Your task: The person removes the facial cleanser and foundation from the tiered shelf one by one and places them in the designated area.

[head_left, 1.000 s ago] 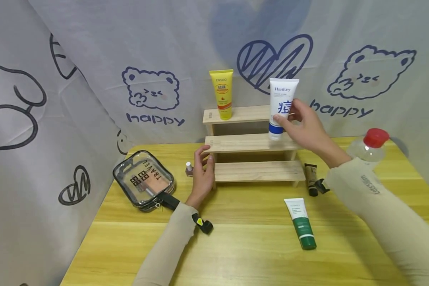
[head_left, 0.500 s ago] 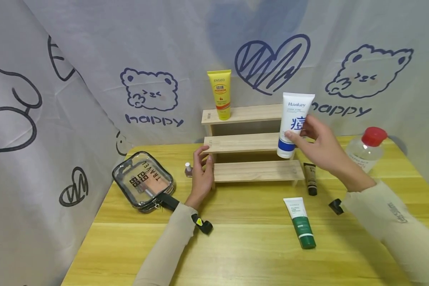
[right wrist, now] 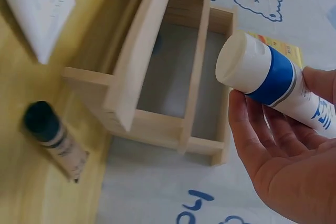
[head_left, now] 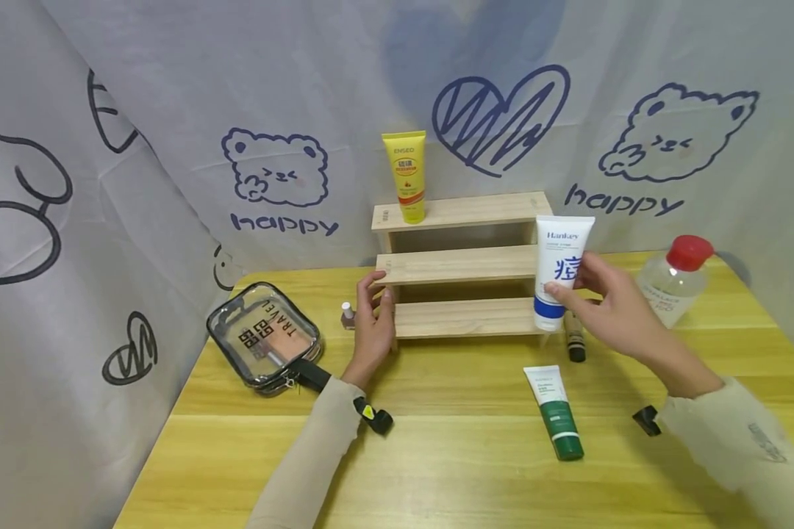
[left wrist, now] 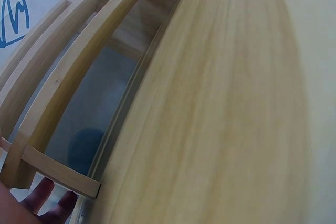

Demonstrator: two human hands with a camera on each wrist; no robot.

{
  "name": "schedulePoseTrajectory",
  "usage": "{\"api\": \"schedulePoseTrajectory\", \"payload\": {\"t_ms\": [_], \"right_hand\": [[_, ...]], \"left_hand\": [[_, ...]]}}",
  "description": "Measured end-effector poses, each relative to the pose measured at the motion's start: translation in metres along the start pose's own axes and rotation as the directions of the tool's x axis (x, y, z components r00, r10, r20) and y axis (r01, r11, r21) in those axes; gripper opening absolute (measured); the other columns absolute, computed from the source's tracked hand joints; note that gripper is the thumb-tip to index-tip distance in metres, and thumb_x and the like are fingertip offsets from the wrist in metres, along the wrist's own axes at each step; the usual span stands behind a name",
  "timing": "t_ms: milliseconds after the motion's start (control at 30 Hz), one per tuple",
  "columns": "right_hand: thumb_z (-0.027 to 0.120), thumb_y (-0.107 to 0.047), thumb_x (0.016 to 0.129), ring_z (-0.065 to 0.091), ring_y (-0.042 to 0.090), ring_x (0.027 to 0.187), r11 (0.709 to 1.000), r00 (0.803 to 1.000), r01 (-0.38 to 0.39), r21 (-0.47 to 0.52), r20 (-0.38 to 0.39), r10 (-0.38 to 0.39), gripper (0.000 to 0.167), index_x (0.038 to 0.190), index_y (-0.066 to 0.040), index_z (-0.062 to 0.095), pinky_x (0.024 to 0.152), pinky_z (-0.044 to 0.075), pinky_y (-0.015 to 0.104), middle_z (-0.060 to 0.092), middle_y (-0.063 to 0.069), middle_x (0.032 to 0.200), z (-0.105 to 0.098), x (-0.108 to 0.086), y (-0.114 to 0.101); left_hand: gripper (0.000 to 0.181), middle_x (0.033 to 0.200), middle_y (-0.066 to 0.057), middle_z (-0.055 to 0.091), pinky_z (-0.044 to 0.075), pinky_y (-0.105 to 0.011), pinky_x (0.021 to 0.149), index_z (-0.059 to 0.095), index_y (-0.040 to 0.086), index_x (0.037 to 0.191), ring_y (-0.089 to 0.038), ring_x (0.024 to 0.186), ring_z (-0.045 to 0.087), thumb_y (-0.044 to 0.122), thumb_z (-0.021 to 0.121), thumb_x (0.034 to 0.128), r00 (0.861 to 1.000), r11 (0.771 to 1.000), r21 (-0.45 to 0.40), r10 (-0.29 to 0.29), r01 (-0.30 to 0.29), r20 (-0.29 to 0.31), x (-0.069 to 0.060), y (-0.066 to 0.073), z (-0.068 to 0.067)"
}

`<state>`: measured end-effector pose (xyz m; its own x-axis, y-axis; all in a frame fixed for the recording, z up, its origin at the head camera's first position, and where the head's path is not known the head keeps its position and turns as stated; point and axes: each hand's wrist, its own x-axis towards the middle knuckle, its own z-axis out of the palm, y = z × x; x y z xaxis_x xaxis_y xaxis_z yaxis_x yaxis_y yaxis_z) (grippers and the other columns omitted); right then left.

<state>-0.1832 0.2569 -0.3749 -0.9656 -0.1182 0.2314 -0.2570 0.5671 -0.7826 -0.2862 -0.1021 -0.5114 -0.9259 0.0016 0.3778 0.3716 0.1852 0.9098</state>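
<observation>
A white squeeze tube with a blue band (head_left: pixel 561 272) is gripped by my right hand (head_left: pixel 612 305), thumb on its front, cap down. It is held in front of the right end of the three-tier wooden rack (head_left: pixel 466 317). In the right wrist view the tube's white cap (right wrist: pixel 244 61) points toward the rack, apart from it. My left hand (head_left: pixel 373 323) holds the rack's left end, with fingertips by the middle shelf. In the left wrist view, its fingers (left wrist: pixel 39 195) curl by the end piece. A yellow tube (head_left: pixel 406 176) stands at the top shelf's left.
A green-and-white tube (head_left: pixel 556 415) lies on the table (head_left: pixel 437 470) in front. Right of the rack are a small dark-capped tube (head_left: pixel 576 342), partly hidden, and a red-capped clear bottle (head_left: pixel 675 279). A nail polish bottle (head_left: pixel 348 314) and a clear travel pouch (head_left: pixel 265 334) are at left.
My right hand has carried the white tube down and to the right, from above the middle shelf to the rack's lower right end. My left hand has stayed at the rack.
</observation>
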Motion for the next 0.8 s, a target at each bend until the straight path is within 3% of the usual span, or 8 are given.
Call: {"api": "schedulePoseTrajectory", "payload": {"t_ms": [167, 233, 367, 467, 533, 600, 700, 800], "right_hand": [[0.068, -0.026, 0.11, 0.061, 0.05, 0.138, 0.999, 0.998, -0.051, -0.01, 0.032, 0.052, 0.059, 0.161, -0.005, 0.048, 0.093, 0.04, -0.002, 0.064, 0.024, 0.147, 0.002, -0.015, 0.013], [0.069, -0.027, 0.11, 0.061, 0.05, 0.137, 0.997, 0.996, -0.071, -0.022, 0.043, 0.072, 0.06, 0.161, -0.004, 0.048, 0.093, 0.04, -0.002, 0.064, 0.025, 0.148, 0.001, -0.02, 0.018], [0.07, -0.027, 0.109, 0.065, 0.049, 0.132, 0.995, 0.994, -0.087, -0.041, 0.064, 0.09, 0.057, 0.156, -0.001, 0.053, 0.091, 0.04, -0.003, 0.067, 0.027, 0.145, 0.0, -0.029, 0.025], [0.071, -0.03, 0.109, 0.066, 0.05, 0.131, 0.992, 0.99, -0.111, -0.059, 0.082, 0.116, 0.059, 0.156, 0.001, 0.052, 0.091, 0.043, 0.0, 0.067, 0.029, 0.145, -0.002, -0.035, 0.03], [0.07, -0.033, 0.109, 0.066, 0.05, 0.13, 0.987, 0.984, -0.143, -0.078, 0.097, 0.15, 0.064, 0.158, 0.003, 0.05, 0.092, 0.051, 0.007, 0.066, 0.03, 0.146, -0.003, -0.04, 0.034], [0.07, -0.038, 0.109, 0.065, 0.051, 0.131, 0.978, 0.975, -0.181, -0.1, 0.114, 0.192, 0.071, 0.16, 0.005, 0.046, 0.098, 0.06, 0.025, 0.064, 0.031, 0.148, -0.003, -0.044, 0.037], [0.069, -0.044, 0.108, 0.063, 0.052, 0.132, 0.964, 0.958, -0.233, -0.127, 0.141, 0.25, 0.079, 0.161, 0.008, 0.042, 0.106, 0.06, 0.054, 0.06, 0.034, 0.151, -0.003, -0.051, 0.044], [0.067, -0.049, 0.108, 0.062, 0.054, 0.134, 0.951, 0.939, -0.275, -0.142, 0.174, 0.297, 0.086, 0.163, 0.011, 0.038, 0.107, 0.056, 0.065, 0.057, 0.036, 0.154, -0.002, -0.058, 0.051]], "left_hand": [[0.037, 0.152, -0.019, 0.059, 0.052, -0.057, 0.112, 0.046, 0.022, 0.155, -0.037, 0.143, 0.058, 0.016, 0.046, 0.118, 0.999, 0.999, 0.01, -0.031, 0.031, -0.006, -0.003, 0.017, 0.001], [0.037, 0.153, -0.019, 0.059, 0.053, -0.056, 0.111, 0.045, 0.021, 0.155, -0.038, 0.143, 0.059, 0.016, 0.046, 0.1178, 1.0, 1.0, 0.014, -0.024, 0.024, -0.004, -0.002, 0.016, 0.001], [0.038, 0.153, -0.016, 0.059, 0.055, -0.051, 0.108, 0.046, 0.024, 0.156, -0.036, 0.14, 0.06, 0.023, 0.047, 0.1178, 1.0, 1.0, 0.007, 0.009, -0.009, -0.006, 0.0, 0.002, -0.001], [0.038, 0.15, -0.01, 0.061, 0.055, -0.046, 0.107, 0.047, 0.032, 0.155, -0.027, 0.14, 0.06, 0.031, 0.05, 0.1172, 1.0, 1.0, -0.012, 0.024, -0.024, -0.01, 0.005, -0.018, -0.001], [0.038, 0.148, -0.006, 0.062, 0.055, -0.043, 0.107, 0.048, 0.037, 0.154, -0.022, 0.14, 0.06, 0.034, 0.051, 0.1168, 1.0, 0.999, -0.029, 0.023, -0.024, -0.008, 0.008, -0.028, -0.001], [0.038, 0.146, -0.003, 0.062, 0.054, -0.042, 0.108, 0.048, 0.04, 0.154, -0.02, 0.14, 0.059, 0.036, 0.051, 0.1165, 1.0, 0.999, -0.031, 0.01, -0.01, -0.007, 0.01, -0.033, -0.001], [0.038, 0.148, -0.009, 0.062, 0.055, -0.045, 0.107, 0.047, 0.034, 0.155, -0.026, 0.14, 0.059, 0.032, 0.049, 0.1173, 1.0, 0.999, -0.021, 0.025, -0.025, -0.003, 0.006, -0.024, -0.001], [0.038, 0.15, -0.013, 0.061, 0.055, -0.046, 0.107, 0.046, 0.029, 0.156, -0.028, 0.141, 0.059, 0.029, 0.047, 0.1179, 1.0, 1.0, -0.003, 0.027, -0.027, -0.004, 0.002, -0.013, -0.001]]}}
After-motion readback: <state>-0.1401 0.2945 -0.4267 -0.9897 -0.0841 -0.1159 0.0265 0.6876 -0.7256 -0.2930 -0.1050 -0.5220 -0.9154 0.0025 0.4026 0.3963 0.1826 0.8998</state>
